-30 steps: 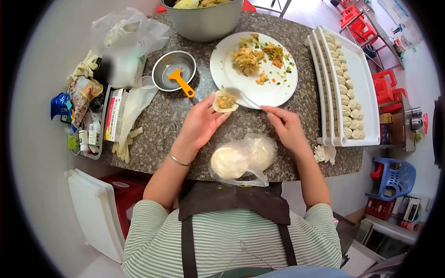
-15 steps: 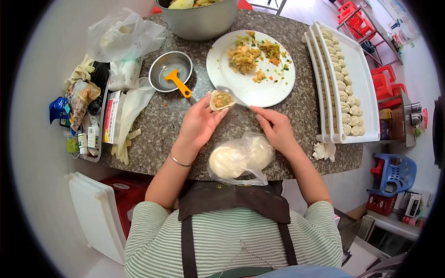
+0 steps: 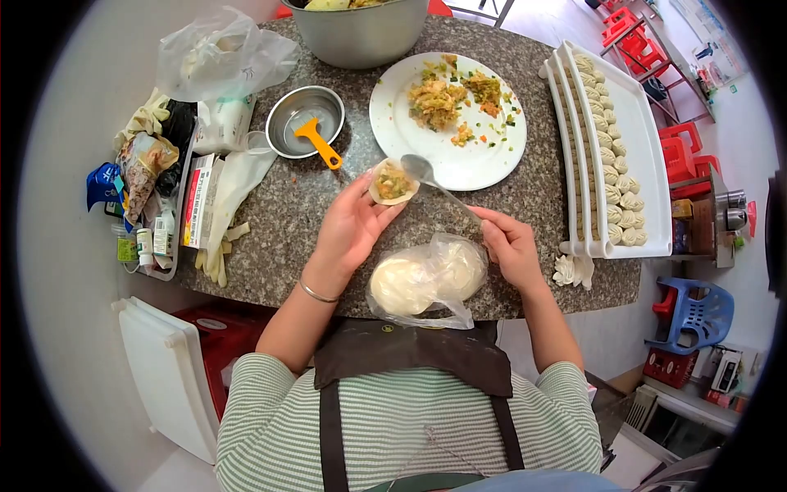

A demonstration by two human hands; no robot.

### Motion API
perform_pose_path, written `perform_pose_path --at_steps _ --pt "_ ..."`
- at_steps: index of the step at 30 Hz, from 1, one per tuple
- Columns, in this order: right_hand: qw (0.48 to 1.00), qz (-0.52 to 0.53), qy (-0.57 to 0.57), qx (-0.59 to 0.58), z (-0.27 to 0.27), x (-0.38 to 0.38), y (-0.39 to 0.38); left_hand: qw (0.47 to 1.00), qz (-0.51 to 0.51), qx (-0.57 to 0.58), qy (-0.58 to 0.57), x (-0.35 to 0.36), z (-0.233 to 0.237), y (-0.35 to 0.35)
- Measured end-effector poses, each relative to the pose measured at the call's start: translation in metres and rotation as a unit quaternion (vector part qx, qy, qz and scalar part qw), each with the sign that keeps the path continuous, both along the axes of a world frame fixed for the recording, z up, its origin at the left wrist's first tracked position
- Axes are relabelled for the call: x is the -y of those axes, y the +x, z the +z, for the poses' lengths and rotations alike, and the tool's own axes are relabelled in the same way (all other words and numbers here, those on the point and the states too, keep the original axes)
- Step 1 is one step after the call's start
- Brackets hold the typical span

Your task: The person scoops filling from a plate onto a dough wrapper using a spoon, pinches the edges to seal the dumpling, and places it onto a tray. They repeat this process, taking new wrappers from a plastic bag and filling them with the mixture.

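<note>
A small round dough wrapper (image 3: 394, 183) with chopped filling in its middle rests in the fingers of my left hand (image 3: 355, 220), which curl around it. My right hand (image 3: 510, 246) grips the handle of a metal spoon (image 3: 420, 169). The spoon's bowl is beside the wrapper's upper right edge, over the near rim of the white plate (image 3: 399, 123). Mounds of chopped filling (image 3: 437, 104) and scattered bits lie on that plate. Just below my hands, pale dough lumps in a clear plastic bag (image 3: 428, 279) sit at the table's near edge.
Stacked white trays (image 3: 648, 148) stand at the right, the top one holding rows of pleated dumplings (image 3: 611, 156). A metal bowl (image 3: 283, 131) with an orange-handled scraper (image 3: 320, 144) is left of the plate. Behind stands a large pot (image 3: 361, 37); a cluttered tray (image 3: 176, 238) lies far left.
The spoon has moved from over the wrapper's edge up and away from the filling, its bowl now fully visible. My right hand has shifted slightly right and down.
</note>
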State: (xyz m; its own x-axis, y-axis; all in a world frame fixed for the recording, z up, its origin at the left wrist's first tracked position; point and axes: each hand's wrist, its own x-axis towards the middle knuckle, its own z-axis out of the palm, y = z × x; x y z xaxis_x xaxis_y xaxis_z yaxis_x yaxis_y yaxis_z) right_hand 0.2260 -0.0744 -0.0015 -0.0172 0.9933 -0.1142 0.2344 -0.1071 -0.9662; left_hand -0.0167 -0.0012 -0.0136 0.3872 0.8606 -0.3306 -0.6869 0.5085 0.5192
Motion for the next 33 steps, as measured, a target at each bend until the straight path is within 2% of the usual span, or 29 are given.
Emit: perform_pose_path --at_steps 3,5,6,8,10,12,14,19,21,22,23,25,26,29,31,33 --pt "0.998 0.034 -0.043 -0.020 0.006 0.000 0.003 0.999 -0.017 0.015 0.041 -0.004 0.007 0.002" --pt "0.995 0.007 0.031 0.100 0.014 -0.002 0.002 0.999 -0.029 0.014 0.041 -0.008 0.012 0.004" --pt "0.994 0.005 0.034 0.100 0.015 -0.004 0.002 0.998 -0.039 0.013 0.038 -0.010 0.014 0.005" --pt "0.953 0.024 0.184 0.241 0.016 -0.005 0.002 0.998 -0.047 0.033 0.038 -0.016 0.017 0.008" --pt "0.954 -0.006 0.192 0.231 0.011 -0.006 0.005 0.996 -0.055 0.054 0.040 -0.020 0.020 0.011" --pt "0.954 -0.035 0.200 0.221 0.005 -0.010 0.012 0.983 -0.042 -0.099 0.151 -0.021 0.023 0.020" --pt "0.944 -0.095 0.195 0.249 -0.001 -0.019 0.025 0.977 -0.040 -0.105 0.180 -0.023 0.029 0.028" --pt "0.901 -0.095 0.219 0.363 -0.010 -0.036 0.034 0.968 -0.036 -0.144 0.200 -0.028 0.035 0.045" --pt "0.888 -0.088 0.314 0.324 -0.002 -0.044 0.025 0.958 -0.040 -0.171 0.225 -0.027 0.033 0.050" --pt "0.931 -0.084 0.268 0.232 0.003 -0.046 0.016 0.956 -0.030 -0.166 0.239 -0.025 0.030 0.052" --pt "0.931 -0.091 0.265 0.232 0.007 -0.049 0.008 0.954 -0.020 -0.161 0.254 -0.023 0.028 0.054" --pt "0.981 -0.067 0.184 -0.001 0.012 -0.057 -0.007 0.950 -0.026 -0.159 0.266 -0.020 0.024 0.055" --pt "0.979 -0.069 0.188 -0.049 0.010 -0.061 -0.012 0.948 -0.024 -0.157 0.277 -0.020 0.023 0.054" --pt "0.971 -0.094 0.195 -0.097 0.012 -0.068 -0.023 0.921 0.036 -0.192 0.338 -0.017 0.020 0.052" --pt "0.972 -0.089 0.196 -0.089 0.011 -0.072 -0.026 0.920 0.049 -0.191 0.338 -0.018 0.018 0.050" --pt "0.974 -0.085 0.194 -0.078 0.010 -0.073 -0.026 0.887 0.071 -0.232 0.392 -0.019 0.015 0.050"
